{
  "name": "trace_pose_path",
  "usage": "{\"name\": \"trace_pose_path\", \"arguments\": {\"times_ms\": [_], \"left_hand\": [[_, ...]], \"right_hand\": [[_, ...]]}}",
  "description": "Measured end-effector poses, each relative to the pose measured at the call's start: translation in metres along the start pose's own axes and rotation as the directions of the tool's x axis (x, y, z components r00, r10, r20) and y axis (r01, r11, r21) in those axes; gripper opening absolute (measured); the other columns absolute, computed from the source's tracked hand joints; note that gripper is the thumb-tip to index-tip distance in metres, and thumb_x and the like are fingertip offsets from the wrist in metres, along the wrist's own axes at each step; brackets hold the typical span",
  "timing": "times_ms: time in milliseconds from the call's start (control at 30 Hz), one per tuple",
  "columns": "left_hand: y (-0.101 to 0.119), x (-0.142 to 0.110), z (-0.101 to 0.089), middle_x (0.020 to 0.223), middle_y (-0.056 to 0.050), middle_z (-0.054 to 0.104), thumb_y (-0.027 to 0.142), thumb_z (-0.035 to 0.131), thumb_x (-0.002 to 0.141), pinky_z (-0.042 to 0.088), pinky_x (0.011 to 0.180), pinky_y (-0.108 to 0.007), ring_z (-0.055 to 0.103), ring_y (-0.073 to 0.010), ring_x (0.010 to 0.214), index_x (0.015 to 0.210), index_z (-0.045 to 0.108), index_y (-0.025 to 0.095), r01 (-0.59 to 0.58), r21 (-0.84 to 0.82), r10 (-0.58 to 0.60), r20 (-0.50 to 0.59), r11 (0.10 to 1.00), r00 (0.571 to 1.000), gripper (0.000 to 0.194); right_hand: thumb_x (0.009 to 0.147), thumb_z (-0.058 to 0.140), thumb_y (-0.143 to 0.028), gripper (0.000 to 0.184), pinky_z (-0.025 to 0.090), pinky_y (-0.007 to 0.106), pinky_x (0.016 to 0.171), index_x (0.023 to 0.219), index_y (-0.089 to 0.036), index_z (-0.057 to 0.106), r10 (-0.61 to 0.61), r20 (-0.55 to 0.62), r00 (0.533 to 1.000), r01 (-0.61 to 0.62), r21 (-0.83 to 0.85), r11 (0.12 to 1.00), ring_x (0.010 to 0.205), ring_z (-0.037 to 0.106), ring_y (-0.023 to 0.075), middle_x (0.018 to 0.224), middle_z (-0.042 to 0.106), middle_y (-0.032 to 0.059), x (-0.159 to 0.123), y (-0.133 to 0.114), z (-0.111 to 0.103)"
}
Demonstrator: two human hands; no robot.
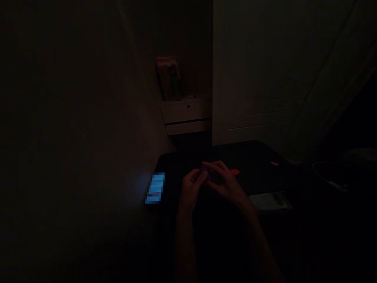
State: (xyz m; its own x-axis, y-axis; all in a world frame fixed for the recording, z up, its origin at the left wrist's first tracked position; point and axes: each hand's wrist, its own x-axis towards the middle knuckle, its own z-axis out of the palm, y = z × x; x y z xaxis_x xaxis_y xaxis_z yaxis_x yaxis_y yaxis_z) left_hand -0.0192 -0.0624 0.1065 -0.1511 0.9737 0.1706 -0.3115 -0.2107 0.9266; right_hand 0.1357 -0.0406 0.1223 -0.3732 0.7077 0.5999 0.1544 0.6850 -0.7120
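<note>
In very dim light, both hands come together above a dark table [188, 157]. My left hand [191, 186] is closed, its thumb and fingers pinching a small purplish piece [207, 169] whose kind I cannot make out. From the other side my right hand [225, 182] grips the same piece, thumb below and fingers above. Fingers cover much of it. Just beyond the right hand lies a small red-orange piece [235, 172], and farther right another small red-orange piece [274, 163].
A phone with a lit, blurred screen [155, 188] lies at the table's left edge by the wall. A pale printed booklet or sheet [271, 200] is at the right front. Behind stand a drawer unit [188, 114] holding a red-topped bag [167, 76] and a pale door-like panel [250, 78].
</note>
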Motion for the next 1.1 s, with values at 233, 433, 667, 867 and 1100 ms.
{"name": "trace_pose_path", "arguments": {"times_ms": [233,433,667,867,1100], "left_hand": [[0.003,-0.001,0.001,0.095,-0.007,0.076,0.046,0.079,0.082,0.051,0.080,-0.027,0.069,-0.0178,0.087,0.098,0.075,0.016,-0.123,0.182,0.122,0.013,0.976,0.992,0.034],[0.007,-0.004,0.001,0.076,-0.002,0.069,0.046,0.075,0.085,0.046,0.066,-0.023,0.062,-0.0136,0.071,0.087,0.071,0.016,-0.166,0.331,0.169,0.020,0.929,0.985,0.030],[0.007,-0.006,0.007,0.074,-0.002,0.070,0.047,0.073,0.085,0.047,0.067,-0.025,0.064,-0.0154,0.070,0.081,0.071,0.017,-0.196,0.370,0.218,-0.019,0.908,0.976,0.030],[0.012,-0.007,0.005,0.088,-0.006,0.076,0.046,0.061,0.095,0.051,0.079,-0.028,0.069,-0.0189,0.084,0.088,0.079,0.018,-0.206,0.434,0.197,0.066,0.877,0.978,0.034],[0.012,-0.009,0.014,0.095,-0.007,0.077,0.041,0.082,0.079,0.055,0.081,-0.030,0.071,-0.0196,0.087,0.098,0.076,0.017,-0.196,0.206,0.222,-0.113,0.959,0.969,0.031]], "right_hand": [[0.094,0.070,-0.036,0.037,0.052,0.038,0.097,0.131,-0.033,0.068,0.062,-0.037,0.997,-0.057,0.130,0.990,0.106,0.065,0.0213,0.115,0.067,0.0043,0.001,-0.009,0.000],[0.094,0.069,-0.034,0.018,0.052,0.035,0.091,0.109,-0.029,0.078,0.122,-0.112,0.986,-0.100,0.182,0.978,0.103,0.068,0.0221,0.107,0.073,0.0035,0.003,-0.005,0.000],[0.093,0.070,-0.036,0.017,0.052,0.034,0.087,0.103,-0.026,0.079,0.180,-0.166,0.970,-0.146,0.197,0.969,0.096,0.070,0.0217,0.101,0.075,0.0041,0.004,-0.012,0.001],[0.092,0.070,-0.036,0.016,0.052,0.036,0.091,0.101,-0.027,0.079,0.198,-0.233,0.952,-0.154,0.193,0.969,0.099,0.069,0.0221,0.104,0.075,0.0036,0.002,-0.007,-0.001],[0.094,0.068,-0.041,0.019,0.054,0.038,0.087,0.103,-0.028,0.079,0.136,-0.195,0.971,-0.105,0.160,0.981,0.094,0.068,0.0225,0.100,0.074,0.0049,0.003,-0.013,0.003]]}}
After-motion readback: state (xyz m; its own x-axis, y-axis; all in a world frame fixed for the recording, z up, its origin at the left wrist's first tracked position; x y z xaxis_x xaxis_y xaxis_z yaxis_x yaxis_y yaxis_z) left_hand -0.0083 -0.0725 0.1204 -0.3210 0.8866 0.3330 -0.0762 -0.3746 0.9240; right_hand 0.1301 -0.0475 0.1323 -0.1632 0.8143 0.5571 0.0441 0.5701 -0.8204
